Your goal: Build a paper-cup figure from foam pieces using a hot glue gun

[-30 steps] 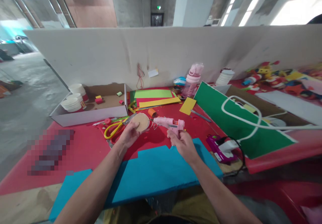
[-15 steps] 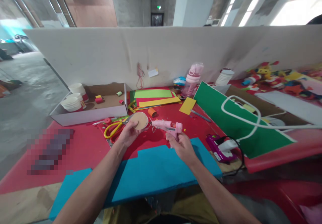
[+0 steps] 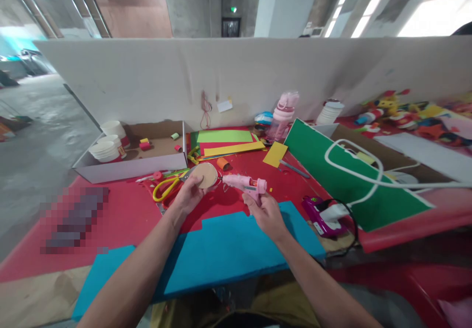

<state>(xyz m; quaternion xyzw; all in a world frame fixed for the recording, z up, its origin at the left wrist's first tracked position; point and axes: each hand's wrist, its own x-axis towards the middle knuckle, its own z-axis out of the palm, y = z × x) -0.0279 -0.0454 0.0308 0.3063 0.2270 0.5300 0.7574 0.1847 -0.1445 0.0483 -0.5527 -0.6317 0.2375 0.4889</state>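
Observation:
My left hand (image 3: 191, 195) is closed on a round tan cardboard disc (image 3: 206, 175), with the thumb on its face. Wrapped round the handle of a pink glue gun (image 3: 243, 183) is my right hand (image 3: 266, 213). The gun's nozzle points left and sits at the disc's right edge; whether it touches cannot be made out. Behind my left hand lie yellow-handled scissors (image 3: 165, 189), partly hidden by the hand and disc. An orange paper roll (image 3: 223, 164) rests just beyond the disc.
A shallow box (image 3: 132, 166) at the left holds paper cups (image 3: 105, 152). Blue sheets (image 3: 236, 242) lie along the front edge. A purple power strip (image 3: 324, 220) with a white plug sits at the right, beside a tilted green board (image 3: 342, 185). A pink bottle (image 3: 282, 119) stands behind.
Almost nothing differs. Both hands keep their holds, and the glue gun stays at the disc's right edge.

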